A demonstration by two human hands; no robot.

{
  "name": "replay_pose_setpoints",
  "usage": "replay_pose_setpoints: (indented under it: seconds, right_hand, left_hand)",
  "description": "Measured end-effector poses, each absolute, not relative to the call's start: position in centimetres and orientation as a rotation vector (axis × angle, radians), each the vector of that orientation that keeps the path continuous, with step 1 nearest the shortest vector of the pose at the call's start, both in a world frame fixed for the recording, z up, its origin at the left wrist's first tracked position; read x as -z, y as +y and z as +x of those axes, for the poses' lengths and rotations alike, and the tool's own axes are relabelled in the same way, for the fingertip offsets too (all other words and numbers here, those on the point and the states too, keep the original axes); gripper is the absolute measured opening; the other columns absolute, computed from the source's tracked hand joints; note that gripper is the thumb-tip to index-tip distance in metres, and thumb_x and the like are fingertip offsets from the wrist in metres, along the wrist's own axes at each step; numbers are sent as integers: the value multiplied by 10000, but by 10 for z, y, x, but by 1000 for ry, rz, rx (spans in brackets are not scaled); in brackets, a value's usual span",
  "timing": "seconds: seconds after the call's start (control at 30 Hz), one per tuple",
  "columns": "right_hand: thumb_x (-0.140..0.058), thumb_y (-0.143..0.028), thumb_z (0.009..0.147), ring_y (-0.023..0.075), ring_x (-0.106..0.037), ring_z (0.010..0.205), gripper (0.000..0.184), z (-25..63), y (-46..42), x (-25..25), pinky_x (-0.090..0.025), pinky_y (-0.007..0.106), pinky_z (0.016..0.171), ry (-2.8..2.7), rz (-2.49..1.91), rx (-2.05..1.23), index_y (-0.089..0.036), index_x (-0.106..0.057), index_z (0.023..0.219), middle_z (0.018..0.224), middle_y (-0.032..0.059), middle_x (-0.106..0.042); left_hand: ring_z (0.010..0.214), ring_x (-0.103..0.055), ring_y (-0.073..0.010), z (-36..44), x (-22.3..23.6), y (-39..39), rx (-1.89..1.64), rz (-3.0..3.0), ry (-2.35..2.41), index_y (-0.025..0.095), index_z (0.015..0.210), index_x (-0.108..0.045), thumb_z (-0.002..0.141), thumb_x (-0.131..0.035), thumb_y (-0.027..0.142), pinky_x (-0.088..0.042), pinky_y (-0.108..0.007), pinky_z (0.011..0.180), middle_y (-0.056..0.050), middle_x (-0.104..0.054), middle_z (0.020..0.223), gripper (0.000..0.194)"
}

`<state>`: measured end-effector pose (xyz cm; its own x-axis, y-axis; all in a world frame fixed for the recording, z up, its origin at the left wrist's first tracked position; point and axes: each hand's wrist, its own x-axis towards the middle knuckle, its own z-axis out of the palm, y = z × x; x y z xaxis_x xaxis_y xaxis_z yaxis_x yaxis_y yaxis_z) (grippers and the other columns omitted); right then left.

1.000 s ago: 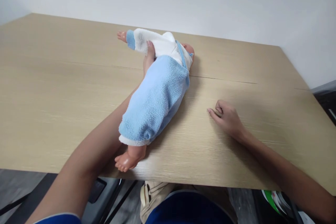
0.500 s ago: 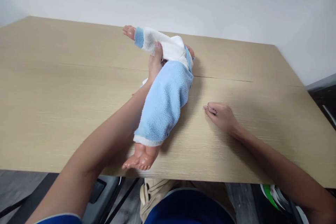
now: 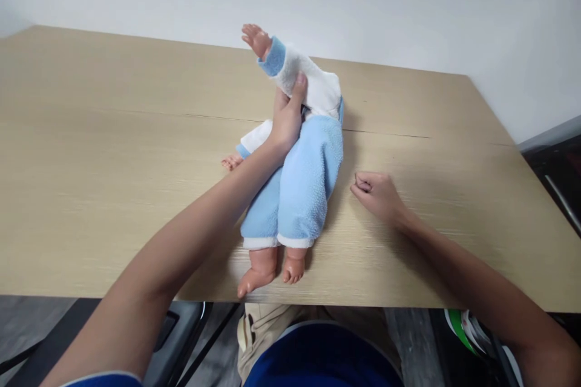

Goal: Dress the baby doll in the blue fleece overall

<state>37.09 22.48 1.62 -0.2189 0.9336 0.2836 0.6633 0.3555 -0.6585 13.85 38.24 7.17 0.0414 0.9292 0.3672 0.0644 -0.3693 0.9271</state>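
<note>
A baby doll point(image 3: 302, 181) in blue fleece trousers and a white top with blue cuffs lies on the wooden table point(image 3: 113, 151), bare feet toward me at the front edge. My left hand point(image 3: 287, 121) is closed around the doll's upper body, thumb pressed on the white sleeve; that arm of the doll points up and away. The doll's other arm rests on the table to the left. My right hand point(image 3: 376, 193) lies on the table just right of the doll, fingers curled into a loose fist, holding nothing I can see and not touching the doll.
A white wall runs behind the table. Below the front edge I see my lap in blue and beige clothing, a dark chair part at lower left, and a green-and-white object on the floor at lower right.
My left hand has turned the doll so its legs point straight toward me and its sleeved arm is raised higher. My right hand has stayed nearly still, curling a little tighter.
</note>
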Motion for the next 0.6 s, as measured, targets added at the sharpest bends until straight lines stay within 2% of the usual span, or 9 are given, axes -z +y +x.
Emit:
replay_pose_setpoints:
  seconds: [0.07,0.13,0.23,0.27,0.33,0.4,0.5,0.6]
  right_hand:
    - [-602,-214,837,127,-268,593,428,374,228,-16,-233,321,615,-1862,-1393,-577,-276,-207,684,606,-77,-246]
    - [-664,-271,862,129,-286,601,455,378,233,-15,-254,313,613,-1720,-1398,-649,-278,-250,675,609,-78,-277]
    - [-780,-477,927,154,-439,637,416,386,244,-15,-386,294,616,-1443,-1319,-885,-279,-458,755,673,-53,-465]
    - [-798,-573,937,174,-533,693,401,389,248,-16,-464,299,642,-1339,-1271,-987,-279,-546,836,752,-25,-566]
    - [-793,-742,927,227,-693,898,485,396,254,-20,-605,343,760,-1151,-1176,-1184,-290,-673,1058,999,43,-726]
    - [-753,-836,921,271,-747,1107,617,403,258,-25,-666,405,901,-1018,-1118,-1335,-324,-710,1261,1245,77,-776]
    - [-629,-884,968,311,-756,1259,659,415,262,-31,-656,510,1059,-913,-1095,-1485,-385,-695,1394,1426,71,-784]
    - [-525,-935,959,355,-737,1362,748,425,265,-34,-582,609,1190,-848,-1058,-1619,-355,-702,1397,1493,110,-779]
  left_hand:
    - [1617,-519,-286,146,-72,381,-1410,1608,1067,262,1602,-552,1012,-437,938,-457,-495,1310,-26,-712,1624,904]
    - [1592,-554,-301,154,-70,381,-1424,1661,1014,216,1586,-569,1015,-467,936,-444,-497,1326,-87,-691,1645,925]
    - [1598,-569,-332,167,-66,383,-1407,1765,944,213,1535,-584,1065,-572,807,-408,-498,1369,-153,-652,1672,758]
    - [1606,-563,-337,172,-65,383,-1390,1820,933,225,1527,-581,1087,-588,744,-405,-496,1373,-159,-646,1673,680]
    - [1606,-560,-342,182,-63,381,-1342,1963,913,232,1526,-566,1121,-585,608,-418,-498,1362,-174,-652,1651,553]
    - [1569,-588,-356,191,-63,377,-1272,2120,911,203,1512,-569,1130,-568,492,-441,-521,1338,-200,-680,1587,479]
    - [1460,-652,-396,201,-66,365,-1066,2357,942,149,1468,-603,1118,-569,430,-485,-574,1280,-236,-718,1482,450]
    - [1472,-636,-415,204,-74,349,-830,2559,880,125,1560,-566,1100,-608,455,-481,-594,1275,-249,-688,1542,568]
